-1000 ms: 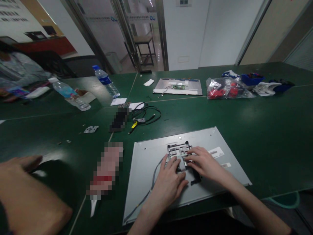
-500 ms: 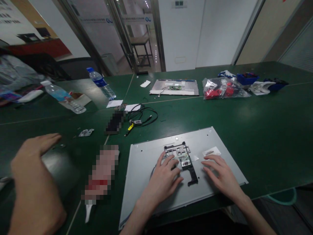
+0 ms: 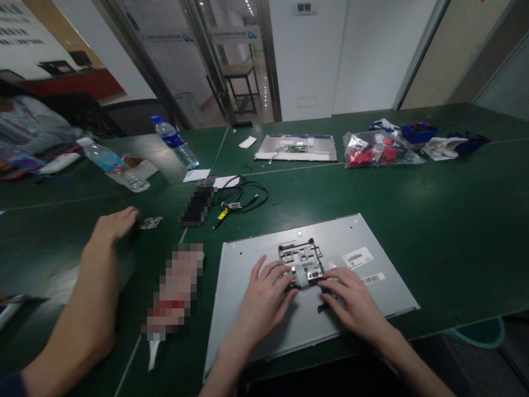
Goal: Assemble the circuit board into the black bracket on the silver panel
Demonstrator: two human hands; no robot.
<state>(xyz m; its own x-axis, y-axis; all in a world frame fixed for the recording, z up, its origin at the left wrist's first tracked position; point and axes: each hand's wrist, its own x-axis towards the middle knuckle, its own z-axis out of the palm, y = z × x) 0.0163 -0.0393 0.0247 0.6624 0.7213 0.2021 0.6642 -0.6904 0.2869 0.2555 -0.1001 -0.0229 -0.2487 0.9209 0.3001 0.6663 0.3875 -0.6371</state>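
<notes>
My left hand [image 3: 266,289]: half curled, fingers parted, fingertips at the left side of the circuit board [image 3: 316,266]; I cannot tell whether they grip it.
My right hand [image 3: 353,296]: bent, thumb apart from the fingers, fingertips by the VGA port [image 3: 314,274]; its hold I cannot tell either.
Circuit board: between my hands, at the black bracket [image 3: 311,242] on the display panel [image 3: 297,328].
Display panel: flat on the green bench [image 3: 433,231], white labels [image 3: 357,257] beyond my right hand.
Farther off: a looped black cable [image 3: 266,194] and a second panel [image 3: 318,144].
To my left: a co-worker's hand [image 3: 119,221] beside a small grey-white piece [image 3: 152,223].
</notes>
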